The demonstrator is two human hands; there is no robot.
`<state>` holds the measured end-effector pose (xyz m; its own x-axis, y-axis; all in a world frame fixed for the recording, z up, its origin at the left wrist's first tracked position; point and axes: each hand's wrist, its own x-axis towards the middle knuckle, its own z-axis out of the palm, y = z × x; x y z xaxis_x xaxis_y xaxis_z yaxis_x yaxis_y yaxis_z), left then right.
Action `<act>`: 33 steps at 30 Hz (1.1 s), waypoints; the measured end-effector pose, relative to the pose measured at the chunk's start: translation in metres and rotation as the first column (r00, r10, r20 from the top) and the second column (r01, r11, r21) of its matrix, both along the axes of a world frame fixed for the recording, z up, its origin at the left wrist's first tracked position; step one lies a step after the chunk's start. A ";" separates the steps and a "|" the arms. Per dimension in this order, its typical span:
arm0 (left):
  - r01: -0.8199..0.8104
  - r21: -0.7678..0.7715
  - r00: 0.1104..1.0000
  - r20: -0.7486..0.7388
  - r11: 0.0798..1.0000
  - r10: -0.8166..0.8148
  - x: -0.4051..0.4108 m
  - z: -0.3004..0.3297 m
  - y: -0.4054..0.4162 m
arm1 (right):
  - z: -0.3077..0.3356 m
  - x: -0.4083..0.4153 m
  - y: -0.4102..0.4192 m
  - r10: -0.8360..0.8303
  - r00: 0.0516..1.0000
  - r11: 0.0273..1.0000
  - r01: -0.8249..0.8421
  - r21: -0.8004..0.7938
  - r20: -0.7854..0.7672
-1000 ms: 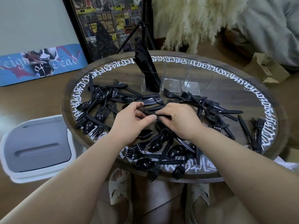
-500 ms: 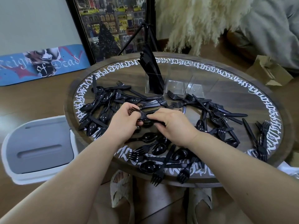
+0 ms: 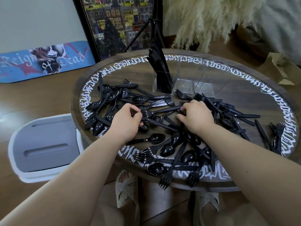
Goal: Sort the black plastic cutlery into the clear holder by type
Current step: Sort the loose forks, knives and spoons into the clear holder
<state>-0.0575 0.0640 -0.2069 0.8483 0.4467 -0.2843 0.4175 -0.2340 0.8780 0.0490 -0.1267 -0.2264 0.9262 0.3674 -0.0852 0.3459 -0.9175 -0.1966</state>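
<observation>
- The clear 3-compartment plastic holder [image 3: 184,79] stands at the far side of the round wooden table [image 3: 254,101]. Only its left compartment is filled, with upright black plastic knives [image 3: 160,70]; the other 2 look empty.
- Most black plastic forks and spoons [image 3: 162,144] lie scattered in front of the holder.
- The left hand [image 3: 126,123] and right hand [image 3: 195,118], fingers curled, pinch the ends of black forks [image 3: 156,111] just before the holder.
- By my judgement, sorting is barely one-third done.

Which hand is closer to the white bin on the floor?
Left. The left hand works in the cutlery pile on the side of the table toward the white bin; the right hand is farther across the table.
</observation>
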 end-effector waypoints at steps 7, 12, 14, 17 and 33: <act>0.024 -0.003 1.000 0.003 1.000 -0.024 -0.002 -0.001 -0.001 | 0.002 0.000 0.001 -0.091 0.995 0.993 0.088 0.082 0.034; 0.053 0.001 0.998 0.023 0.999 -0.053 0.000 0.001 -0.006 | 0.016 -0.001 -0.016 -0.127 0.986 0.947 0.088 0.308 0.109; 0.070 0.000 0.997 0.042 0.998 -0.070 0.001 0.003 -0.011 | 0.022 -0.003 -0.021 -0.108 0.987 0.927 0.056 0.372 0.121; 0.100 0.007 0.993 0.065 0.995 -0.100 0.002 0.006 -0.019 | 0.032 -0.011 -0.025 -0.069 0.991 0.894 0.011 0.447 0.114; 0.220 -0.172 0.972 0.122 0.960 -0.201 0.008 0.006 -0.065 | 0.026 -0.060 -0.050 0.105 0.986 0.840 -0.019 0.542 -0.128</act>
